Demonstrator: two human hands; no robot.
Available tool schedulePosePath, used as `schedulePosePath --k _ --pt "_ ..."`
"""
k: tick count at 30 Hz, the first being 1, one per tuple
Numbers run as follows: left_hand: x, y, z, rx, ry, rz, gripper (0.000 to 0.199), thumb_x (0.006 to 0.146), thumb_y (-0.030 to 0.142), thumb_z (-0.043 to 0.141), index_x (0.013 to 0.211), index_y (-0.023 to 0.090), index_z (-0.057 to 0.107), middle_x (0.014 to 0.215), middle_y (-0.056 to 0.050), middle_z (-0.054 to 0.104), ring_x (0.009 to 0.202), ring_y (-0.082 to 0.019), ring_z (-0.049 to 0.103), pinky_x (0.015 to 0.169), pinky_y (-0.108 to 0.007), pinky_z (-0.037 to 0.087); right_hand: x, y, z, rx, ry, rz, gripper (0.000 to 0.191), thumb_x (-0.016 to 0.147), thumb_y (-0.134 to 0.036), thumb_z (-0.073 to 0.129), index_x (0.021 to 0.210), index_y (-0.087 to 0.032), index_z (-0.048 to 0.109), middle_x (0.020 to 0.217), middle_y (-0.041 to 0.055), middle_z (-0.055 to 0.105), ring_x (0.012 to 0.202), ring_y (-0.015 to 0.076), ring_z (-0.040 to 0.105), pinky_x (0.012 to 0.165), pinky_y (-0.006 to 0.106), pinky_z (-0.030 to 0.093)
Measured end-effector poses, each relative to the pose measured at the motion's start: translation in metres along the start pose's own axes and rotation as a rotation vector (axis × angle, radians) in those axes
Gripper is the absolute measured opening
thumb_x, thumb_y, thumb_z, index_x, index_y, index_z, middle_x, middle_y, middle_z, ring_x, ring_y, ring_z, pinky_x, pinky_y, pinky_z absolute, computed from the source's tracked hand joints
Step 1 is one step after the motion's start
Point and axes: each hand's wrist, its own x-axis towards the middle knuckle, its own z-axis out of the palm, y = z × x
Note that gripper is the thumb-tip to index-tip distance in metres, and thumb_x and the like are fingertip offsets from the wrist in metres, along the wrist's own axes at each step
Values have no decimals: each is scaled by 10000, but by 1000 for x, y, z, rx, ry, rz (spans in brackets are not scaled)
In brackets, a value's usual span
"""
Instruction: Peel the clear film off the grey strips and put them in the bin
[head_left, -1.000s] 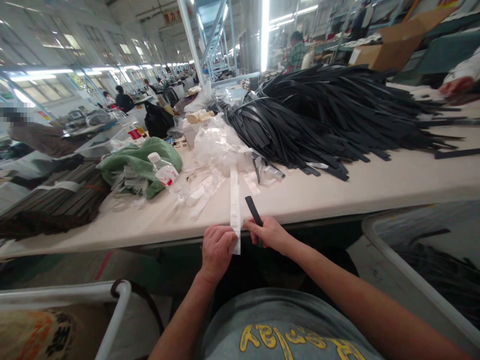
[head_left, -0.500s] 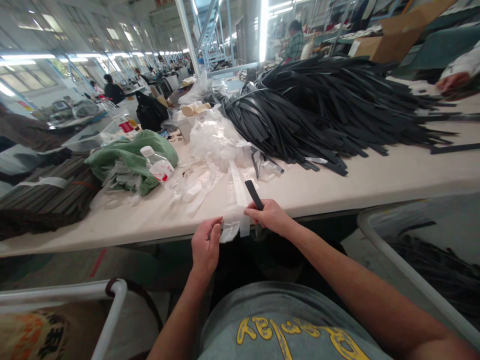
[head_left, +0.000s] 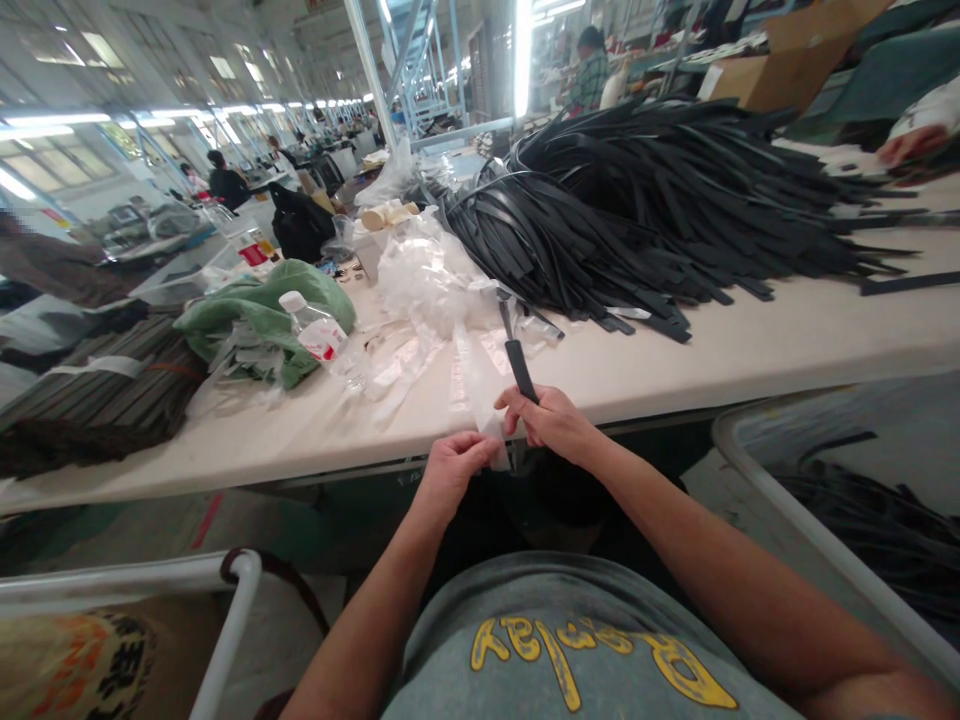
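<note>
At the table's front edge, my left hand (head_left: 454,466) is closed, thumb and fingers pinching the end of a translucent white strip (head_left: 493,440). Just to its right, my right hand (head_left: 551,418) has curled fingers around a flat black strip-like piece (head_left: 520,368), which points up and away from me. Its lower end is hidden in the hand. The right fingertips are close to the white strip; whether they touch it I cannot tell. More white strips (head_left: 463,375) run back to a crumpled heap of clear plastic (head_left: 427,270).
A large bundle of black straps (head_left: 600,220) covers the table's back right. Left of the plastic lie a clear bottle (head_left: 319,335), a green cloth (head_left: 262,300) and stacked dark strips (head_left: 97,385). Carts (head_left: 225,640) flank me below. Another person's hand (head_left: 911,147) is far right.
My left hand has moved right and now pinches the white strip close to my right hand. The right hand has shifted slightly, still with the black piece; its fingers have lifted off the white strip.
</note>
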Motion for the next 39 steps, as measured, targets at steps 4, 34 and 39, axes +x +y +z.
schedulePosePath --k 4,34,39 --pt "3 -4 15 -457 78 -161 353 579 425 861 661 141 668 629 16 650 556 -80 568 600 -204 486 -53 15 -10 -11 -139 69 524 909 -607 421 801 -134 618 617 24 637 383 74 464 372 186 373" --pt "-21 -22 85 -533 73 -269 334 611 355 866 786 113 717 737 -58 713 665 -128 644 686 -247 513 -162 82 -25 128 -149 201 520 953 -593 380 875 -131 607 675 55 675 567 158 638 562 258 488" --pt "-35 -20 97 -472 -79 -205 259 700 320 806 821 98 746 768 -70 714 641 -114 610 657 -235 493 -144 62 -31 107 -146 41 476 952 -571 416 912 -139 613 772 56 682 674 172 661 630 267 512"
